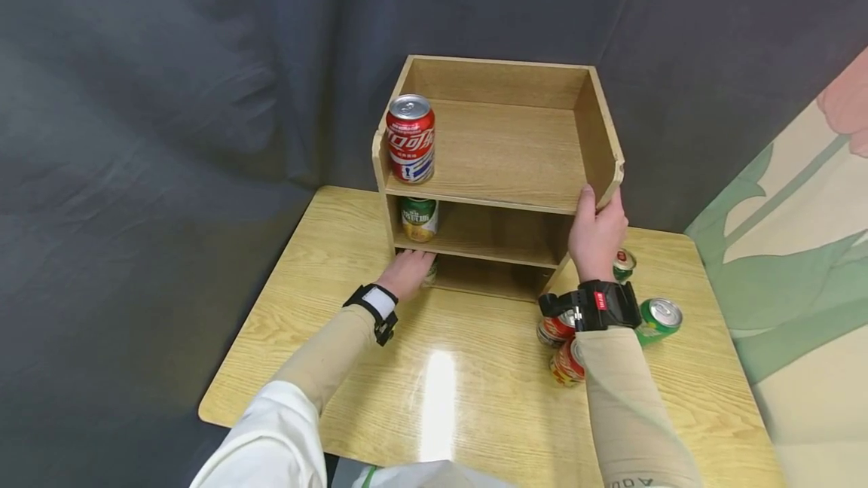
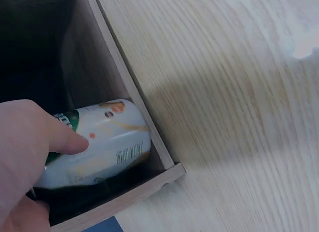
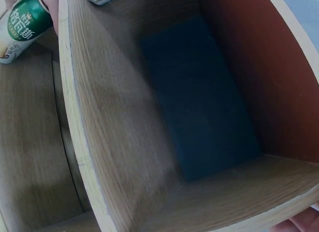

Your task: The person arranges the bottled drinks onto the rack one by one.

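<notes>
A wooden three-tier shelf [image 1: 502,149] stands at the back of the table. My left hand [image 1: 403,274] reaches into the bottom tier's left end and grips a white-and-green drink can [image 2: 107,142] there, thumb and fingers on opposite sides. In the right wrist view this can [image 3: 24,23] shows its green label. Up at the shelf's right side panel, my right hand [image 1: 598,238] holds the front edge, with fingertips [image 3: 306,219] showing beyond the wood. On the top tier's left end stands a red cola can [image 1: 411,140]. Below it, a green-and-white can [image 1: 420,218] occupies the middle tier.
Right of the shelf, a red can [image 1: 554,330] and a red-and-yellow can [image 1: 566,364] stand near my right forearm. A green can [image 1: 658,321] and a dark green can [image 1: 624,265] are farther right. Dark curtain [image 1: 502,2] hangs behind the shelf.
</notes>
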The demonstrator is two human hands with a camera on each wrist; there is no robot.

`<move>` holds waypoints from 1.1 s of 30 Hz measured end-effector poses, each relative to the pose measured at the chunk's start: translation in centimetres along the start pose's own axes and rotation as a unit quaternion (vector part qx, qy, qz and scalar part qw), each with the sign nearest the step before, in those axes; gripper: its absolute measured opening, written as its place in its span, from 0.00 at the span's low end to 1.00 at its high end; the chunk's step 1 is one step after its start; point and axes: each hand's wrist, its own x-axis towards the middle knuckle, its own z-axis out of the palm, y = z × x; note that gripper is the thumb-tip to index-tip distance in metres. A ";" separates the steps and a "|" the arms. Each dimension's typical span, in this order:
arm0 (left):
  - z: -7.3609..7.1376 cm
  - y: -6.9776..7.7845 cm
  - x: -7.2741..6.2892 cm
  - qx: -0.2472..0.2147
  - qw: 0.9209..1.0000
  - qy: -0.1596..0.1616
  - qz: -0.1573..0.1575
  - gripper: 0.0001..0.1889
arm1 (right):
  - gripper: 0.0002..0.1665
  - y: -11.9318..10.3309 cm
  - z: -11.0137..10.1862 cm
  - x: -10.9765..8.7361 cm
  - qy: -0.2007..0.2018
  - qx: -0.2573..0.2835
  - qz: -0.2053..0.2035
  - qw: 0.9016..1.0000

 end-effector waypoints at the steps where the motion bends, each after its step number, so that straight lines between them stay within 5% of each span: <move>1: 0.0 0.0 0.1 -0.003 1.000 0.000 -0.004 0.35 | 0.29 0.0 0.0 0.0 0.001 0.000 -0.002 1.000; 11: -0.1 0.1 0.2 0.020 0.999 0.033 -0.013 0.26 | 0.30 0.1 0.0 0.0 -0.005 0.007 0.000 1.000; 23: 0.2 0.6 0.2 0.041 0.997 0.004 -0.068 0.14 | 0.29 0.0 0.3 -0.1 -0.005 0.008 -0.002 1.000; 28: 1.1 0.2 -0.7 0.065 0.995 0.079 -0.005 0.20 | 0.28 -0.1 0.0 0.0 0.004 0.006 -0.007 1.000; 33: 1.9 -0.5 -2.7 0.059 0.977 0.183 0.088 0.25 | 0.28 -0.1 0.1 -0.1 -0.003 0.011 0.000 1.000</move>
